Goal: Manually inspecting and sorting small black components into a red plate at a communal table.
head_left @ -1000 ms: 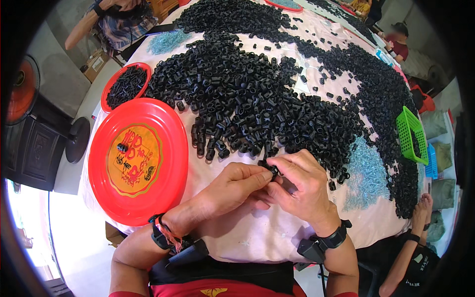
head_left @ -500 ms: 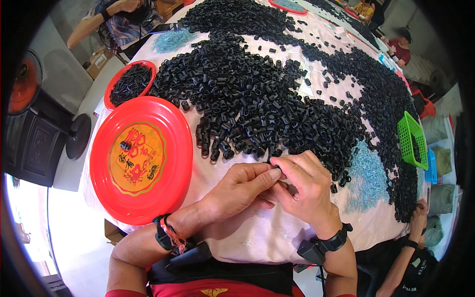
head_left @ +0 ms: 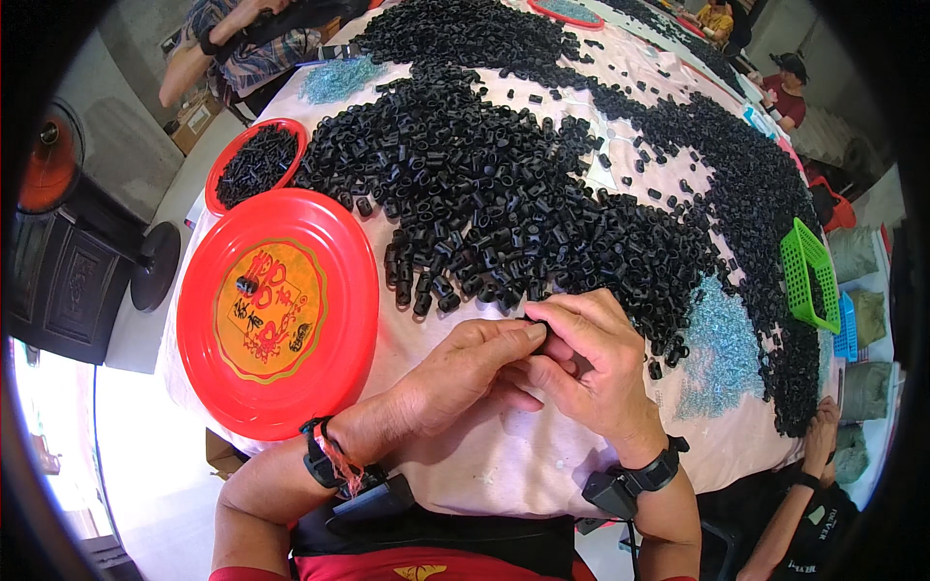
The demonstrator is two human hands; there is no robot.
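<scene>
Close together over the front of the table, my left hand (head_left: pixel 470 366) and my right hand (head_left: pixel 599 360) meet with fingers pinched. Between their fingertips shows a bit of a small black plastic piece (head_left: pixel 532 323), mostly covered by the thumbs and fingers. Just beyond them spreads a big heap of small black tube-shaped plastic pieces (head_left: pixel 484 184). To the left of my hands lies a round red tray (head_left: pixel 213 387) with a patterned orange centre, and a single black piece (head_left: pixel 247 286) rests on it.
Behind the tray, a smaller red dish (head_left: pixel 298 160) holds thin black parts. Piles of tiny clear-bluish pieces (head_left: pixel 719 353) lie at right and far left. A green basket (head_left: pixel 809 276) stands at the right edge. Co-workers sit around the table; one's hands (head_left: pixel 823 421) are at lower right.
My fingers have shifted slightly around the small black piece, my right fingertips moving a little left. At the far left, a co-worker's arm has moved right.
</scene>
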